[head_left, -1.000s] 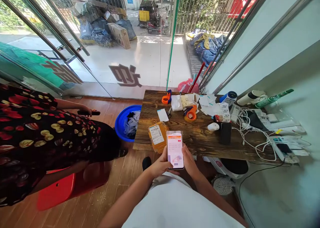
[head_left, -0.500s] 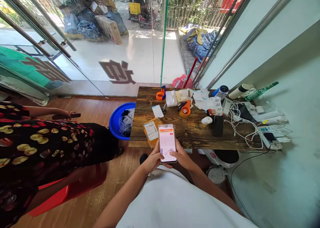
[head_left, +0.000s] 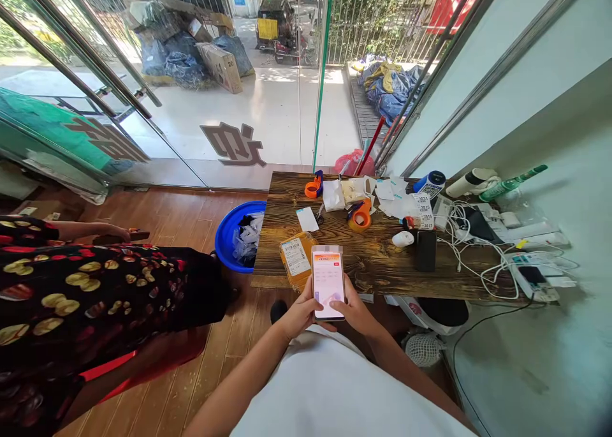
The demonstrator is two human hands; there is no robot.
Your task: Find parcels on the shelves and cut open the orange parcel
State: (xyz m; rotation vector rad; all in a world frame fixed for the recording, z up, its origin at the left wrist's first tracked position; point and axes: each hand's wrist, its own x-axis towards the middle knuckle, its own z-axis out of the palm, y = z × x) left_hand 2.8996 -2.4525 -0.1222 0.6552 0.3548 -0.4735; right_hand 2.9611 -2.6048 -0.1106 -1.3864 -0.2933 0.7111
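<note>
A smartphone with a lit pink-and-white screen is held upright between my two hands, in front of the table's near edge. My left hand grips its left side, thumb over the lower screen. Around its right side my right hand is closed, with its thumb on the screen's lower right. Just behind the phone, to the left, an orange-brown parcel with a white label lies on the wooden table. A white card and scissors are farther back.
Orange tape dispensers, a white roll, a black box and tangled white cables lie on the table. A blue bin stands at its left. Another person in a patterned top is at the left.
The view has shifted slightly, so the table and phone appear lower and farther right. My right thumb has moved toward the left on the screen. Both hands still hold the phone.
</note>
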